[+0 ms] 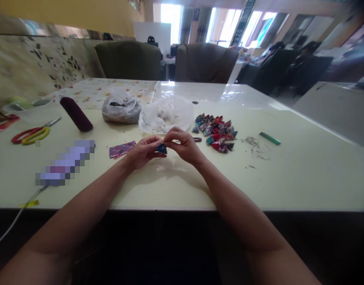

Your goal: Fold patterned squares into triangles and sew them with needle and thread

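Note:
Between my hands, above the table's middle, is a small dark blue fabric piece (162, 149), puffed and pointed in shape. My left hand (144, 152) grips it from the left, thumb on top. My right hand (183, 145) pinches at its upper edge, and whatever its fingertips hold there is too small to make out. Behind my hands lies an open white plastic bag (182, 114) with white stuffing (162, 120) on it. Several stuffed patterned fabric triangles (216, 128) are heaped to the right. Flat checked fabric pieces (122, 149) lie left of my left hand.
Red-and-yellow-handled scissors (36, 134), a dark purple cylinder (76, 114) and a blurred-out device with a cable (66, 164) are at the left. A tied plastic bag (122, 109) stands behind. Thread scraps (254, 147) and a green stick-like item (270, 138) lie right. Chairs (205, 63) stand beyond.

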The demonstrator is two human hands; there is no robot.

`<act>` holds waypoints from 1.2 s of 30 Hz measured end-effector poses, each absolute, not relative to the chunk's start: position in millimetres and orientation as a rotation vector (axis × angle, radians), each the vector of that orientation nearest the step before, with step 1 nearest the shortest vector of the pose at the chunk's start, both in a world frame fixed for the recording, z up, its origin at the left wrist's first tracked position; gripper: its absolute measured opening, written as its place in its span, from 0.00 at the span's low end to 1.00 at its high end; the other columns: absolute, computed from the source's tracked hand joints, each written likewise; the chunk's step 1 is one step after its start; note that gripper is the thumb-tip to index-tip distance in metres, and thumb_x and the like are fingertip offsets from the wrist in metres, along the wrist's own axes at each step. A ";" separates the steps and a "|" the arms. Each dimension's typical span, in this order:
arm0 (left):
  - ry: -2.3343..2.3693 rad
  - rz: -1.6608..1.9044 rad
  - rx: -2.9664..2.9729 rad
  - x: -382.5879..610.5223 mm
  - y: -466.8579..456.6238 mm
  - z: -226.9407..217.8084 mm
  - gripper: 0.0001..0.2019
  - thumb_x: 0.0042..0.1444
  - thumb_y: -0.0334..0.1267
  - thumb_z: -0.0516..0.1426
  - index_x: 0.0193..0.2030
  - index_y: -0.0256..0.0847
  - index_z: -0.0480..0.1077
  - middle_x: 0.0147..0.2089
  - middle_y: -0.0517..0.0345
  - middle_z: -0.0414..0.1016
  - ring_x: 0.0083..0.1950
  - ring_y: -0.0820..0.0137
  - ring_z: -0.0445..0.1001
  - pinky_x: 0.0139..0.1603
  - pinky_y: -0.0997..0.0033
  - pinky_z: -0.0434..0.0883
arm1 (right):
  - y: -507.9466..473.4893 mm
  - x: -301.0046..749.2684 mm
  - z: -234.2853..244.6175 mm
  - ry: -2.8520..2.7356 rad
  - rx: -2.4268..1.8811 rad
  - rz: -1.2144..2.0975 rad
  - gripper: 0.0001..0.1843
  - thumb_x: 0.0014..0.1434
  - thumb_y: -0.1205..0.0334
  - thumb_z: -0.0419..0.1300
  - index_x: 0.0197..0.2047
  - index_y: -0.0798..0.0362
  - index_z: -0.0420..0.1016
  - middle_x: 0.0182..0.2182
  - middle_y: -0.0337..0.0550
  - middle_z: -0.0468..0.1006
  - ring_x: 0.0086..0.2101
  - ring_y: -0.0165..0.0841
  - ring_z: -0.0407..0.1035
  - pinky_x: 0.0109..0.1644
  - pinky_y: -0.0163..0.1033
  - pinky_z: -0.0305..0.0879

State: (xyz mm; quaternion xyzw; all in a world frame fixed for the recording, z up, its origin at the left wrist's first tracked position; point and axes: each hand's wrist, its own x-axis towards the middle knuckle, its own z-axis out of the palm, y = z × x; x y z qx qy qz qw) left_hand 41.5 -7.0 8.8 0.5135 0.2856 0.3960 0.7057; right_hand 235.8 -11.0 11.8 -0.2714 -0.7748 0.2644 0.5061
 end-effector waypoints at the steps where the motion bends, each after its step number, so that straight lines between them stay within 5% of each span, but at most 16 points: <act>1: 0.623 0.844 1.112 40.8 -7.0 9.3 0.15 0.46 0.45 0.72 0.34 0.39 0.75 0.32 0.59 0.71 0.32 0.74 0.72 0.33 0.73 0.77 | -10.7 236.1 11.7 -1.873 -0.640 0.655 0.03 0.61 0.64 0.64 0.34 0.51 0.77 0.35 0.40 0.72 0.39 0.31 0.69 0.47 0.40 0.66; 7: 0.561 0.710 1.164 36.9 -8.4 10.0 0.18 0.51 0.46 0.69 0.47 0.43 0.77 0.32 0.55 0.74 0.28 0.71 0.75 0.19 0.77 0.69 | -12.2 238.3 14.4 -1.911 -0.618 0.738 0.05 0.62 0.62 0.64 0.33 0.51 0.76 0.40 0.42 0.71 0.44 0.33 0.69 0.53 0.42 0.67; 13: 0.561 0.751 1.183 38.0 -7.4 7.6 0.18 0.49 0.44 0.71 0.47 0.43 0.79 0.36 0.53 0.77 0.33 0.70 0.78 0.29 0.74 0.77 | -13.1 237.8 15.8 -1.929 -0.674 0.672 0.04 0.63 0.64 0.63 0.35 0.50 0.76 0.43 0.44 0.72 0.47 0.35 0.69 0.55 0.44 0.67; 20: 0.674 1.103 1.159 44.9 -7.7 3.1 0.16 0.48 0.43 0.71 0.40 0.40 0.75 0.38 0.58 0.78 0.39 0.71 0.79 0.43 0.68 0.80 | -11.5 232.6 10.0 -1.746 -0.797 0.575 0.04 0.65 0.60 0.61 0.41 0.51 0.74 0.39 0.42 0.73 0.39 0.32 0.71 0.48 0.42 0.70; 27: 0.765 1.243 1.195 49.3 -11.7 3.6 0.20 0.47 0.45 0.71 0.41 0.40 0.69 0.38 0.61 0.77 0.38 0.73 0.79 0.47 0.64 0.80 | -11.6 229.9 6.9 -1.812 -0.854 0.531 0.10 0.57 0.59 0.68 0.38 0.51 0.71 0.36 0.40 0.74 0.36 0.32 0.70 0.43 0.40 0.68; 36: 0.772 1.216 1.212 51.6 -14.1 3.5 0.21 0.46 0.44 0.71 0.41 0.40 0.68 0.38 0.62 0.74 0.41 0.70 0.79 0.42 0.64 0.82 | -14.4 228.9 9.5 -1.850 -0.866 0.423 0.05 0.60 0.68 0.59 0.32 0.52 0.70 0.31 0.40 0.70 0.33 0.32 0.67 0.38 0.38 0.62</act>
